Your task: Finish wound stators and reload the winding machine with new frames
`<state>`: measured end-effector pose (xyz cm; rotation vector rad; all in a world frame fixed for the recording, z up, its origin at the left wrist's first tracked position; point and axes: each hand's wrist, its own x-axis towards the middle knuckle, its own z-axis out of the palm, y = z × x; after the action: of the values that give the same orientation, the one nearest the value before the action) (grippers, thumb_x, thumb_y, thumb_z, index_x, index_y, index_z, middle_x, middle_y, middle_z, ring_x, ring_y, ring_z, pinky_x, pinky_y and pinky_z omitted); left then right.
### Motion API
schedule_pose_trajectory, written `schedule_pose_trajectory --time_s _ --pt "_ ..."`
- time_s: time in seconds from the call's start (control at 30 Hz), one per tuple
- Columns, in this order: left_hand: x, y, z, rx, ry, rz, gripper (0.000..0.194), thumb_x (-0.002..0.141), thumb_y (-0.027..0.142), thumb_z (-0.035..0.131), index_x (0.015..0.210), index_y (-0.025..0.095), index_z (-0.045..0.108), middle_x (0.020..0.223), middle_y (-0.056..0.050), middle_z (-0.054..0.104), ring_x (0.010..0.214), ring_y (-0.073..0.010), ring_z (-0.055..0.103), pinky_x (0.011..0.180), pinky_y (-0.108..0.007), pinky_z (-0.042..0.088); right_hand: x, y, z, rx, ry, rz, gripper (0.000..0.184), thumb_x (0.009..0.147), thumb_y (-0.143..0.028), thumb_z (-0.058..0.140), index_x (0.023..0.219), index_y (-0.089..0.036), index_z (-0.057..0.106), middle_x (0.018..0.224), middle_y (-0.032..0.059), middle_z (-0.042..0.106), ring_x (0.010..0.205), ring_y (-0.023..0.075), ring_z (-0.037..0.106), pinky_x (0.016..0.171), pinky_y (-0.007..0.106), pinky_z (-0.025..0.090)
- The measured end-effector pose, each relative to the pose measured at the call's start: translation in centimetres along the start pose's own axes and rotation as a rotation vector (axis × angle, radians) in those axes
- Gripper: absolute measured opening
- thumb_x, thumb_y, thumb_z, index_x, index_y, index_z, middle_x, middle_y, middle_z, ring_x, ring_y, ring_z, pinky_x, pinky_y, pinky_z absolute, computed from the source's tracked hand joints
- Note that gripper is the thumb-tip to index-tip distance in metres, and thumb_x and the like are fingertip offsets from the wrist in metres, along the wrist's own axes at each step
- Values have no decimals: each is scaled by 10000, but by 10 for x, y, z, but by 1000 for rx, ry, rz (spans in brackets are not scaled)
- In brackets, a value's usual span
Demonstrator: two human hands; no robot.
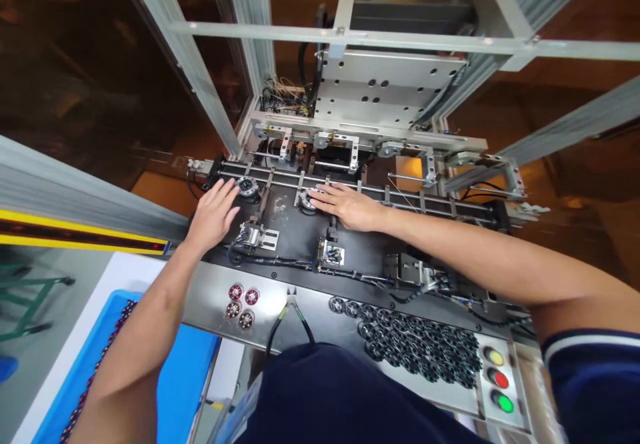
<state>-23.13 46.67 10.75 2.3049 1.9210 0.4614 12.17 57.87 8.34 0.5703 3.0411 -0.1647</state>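
Observation:
My left hand (214,216) is stretched out, its fingertips at the near left edge of a round dark metal fixture (247,187) on the black machine bed (283,221). Whether they touch it I cannot tell. Over a second round fixture (309,202) my right hand (353,207) lies flat, the extended fingers covering part of it. Neither hand grips anything visible. On the steel ledge in front sit several small red-and-copper wound rotors (252,296). Beside them lie cutting pliers (291,301) with dark handles, then many black round parts (420,337) in rows.
Yellow, red and green push buttons (499,379) stand at the right end of the ledge. A blue tray (183,371) with a row of small parts is at lower left. Metal rails, brackets (355,154) and a frame bar (280,33) surround the bed; cables (295,262) cross its front.

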Motion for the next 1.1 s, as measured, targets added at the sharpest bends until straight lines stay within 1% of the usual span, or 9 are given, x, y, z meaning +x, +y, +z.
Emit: schedule_pose_trajectory --time_s 0.1,0.2,0.33,0.47,0.6,0.77,0.9,1.0,1.1 --pt "28 -10 15 132 -176 29 546 1010 355 398 1510 136 412 1652 -116 301 1563 -312 172 1237 -578 204 -1 1 3 8 8 2 719 796 8 480 1493 -170 462 1604 108 368 1500 311 308 1180 573 348" --pt "32 -15 26 190 -262 30 577 1003 340 411 1550 166 350 1668 -104 260 1567 -323 140 1232 -612 172 -3 3 6 1 16 -1 731 796 5 474 1501 -182 451 1595 92 388 1502 298 307 1180 561 358" --pt "29 -17 30 213 -301 30 646 977 305 457 1582 173 275 1683 -108 207 1575 -328 86 1238 -614 143 2 4 3 -72 -31 -31 654 840 -17 462 1480 -148 475 1589 124 390 1493 303 331 1177 546 370" --pt "28 -9 19 222 -268 43 693 935 255 509 1582 173 275 1667 -126 257 1568 -330 132 1244 -600 145 10 -10 -17 -152 -52 -25 528 911 -49 416 1421 -108 535 1562 184 408 1465 321 385 1157 551 396" --pt "19 5 -7 236 -104 -5 745 945 302 493 1593 97 189 1670 -198 197 1564 -379 112 1224 -615 207 -9 -42 -56 -214 54 67 553 912 -55 400 1454 -110 495 1577 206 368 1478 347 355 1129 569 432" --pt "-38 19 -30 -46 366 -86 798 950 404 471 1584 47 143 1651 -253 212 1553 -341 200 1233 -516 288 -81 -112 -86 -236 257 195 663 758 -33 497 1419 -67 538 1559 251 370 1472 371 351 1122 555 470" --pt "-108 22 6 -302 571 -202 757 895 479 524 1532 117 333 1563 -233 416 1467 -363 397 1202 -539 343 -125 -173 -47 -140 337 255 730 639 -89 547 1367 -106 611 1508 219 463 1432 360 414 1089 505 526" --pt "-143 27 49 -459 681 -310 673 769 530 657 1353 207 567 1348 -188 640 1300 -422 579 1109 -585 451 -128 -202 3 -20 356 291 771 647 -133 562 1402 -283 589 1436 121 567 1342 309 535 1017 447 584" --pt "-162 48 57 -485 838 -360 587 731 564 661 1232 259 643 1011 -124 754 1042 -408 724 918 -557 593 -121 -228 25 91 428 347 673 730 -129 545 1360 -356 608 1346 98 647 1210 274 652 922 397 632"
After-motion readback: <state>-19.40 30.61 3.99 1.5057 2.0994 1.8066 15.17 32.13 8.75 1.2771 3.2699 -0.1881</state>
